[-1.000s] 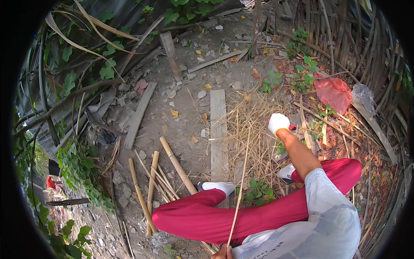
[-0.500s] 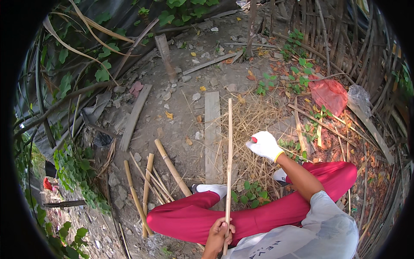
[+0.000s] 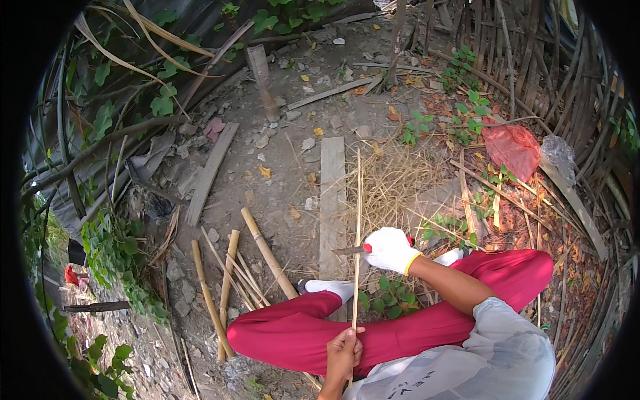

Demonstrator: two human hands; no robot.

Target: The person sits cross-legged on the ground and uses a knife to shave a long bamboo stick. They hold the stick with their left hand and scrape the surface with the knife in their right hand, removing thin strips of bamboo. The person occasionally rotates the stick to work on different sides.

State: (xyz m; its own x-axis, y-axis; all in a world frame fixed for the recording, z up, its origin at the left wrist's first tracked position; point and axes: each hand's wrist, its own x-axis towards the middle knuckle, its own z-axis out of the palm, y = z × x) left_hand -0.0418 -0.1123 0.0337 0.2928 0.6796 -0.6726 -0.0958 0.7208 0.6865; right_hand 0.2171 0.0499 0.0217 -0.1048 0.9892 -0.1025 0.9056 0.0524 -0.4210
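Note:
My bare left hand [image 3: 344, 352] grips the near end of a long thin bamboo strip [image 3: 358, 220], which runs straight away from me over my red-trousered legs [image 3: 400, 327]. My right hand [image 3: 390, 249], in a white glove, holds a small knife [image 3: 349, 251] by a red handle. The blade points left and touches the strip about halfway along. Under the strip lie a flat grey plank [image 3: 333, 193] and a heap of pale shavings [image 3: 393, 180].
Several cut bamboo poles [image 3: 267, 252] lie on the dirt to my left. A second plank [image 3: 210, 172] and a short post [image 3: 262, 80] are farther off. A red plastic bag [image 3: 513, 150] and bamboo slats [image 3: 567, 193] lie on the right. Vines border the left edge.
My gloved right hand has come down from the far shavings toward me and set the knife against the strip. The left hand raised the strip and aimed it straight ahead.

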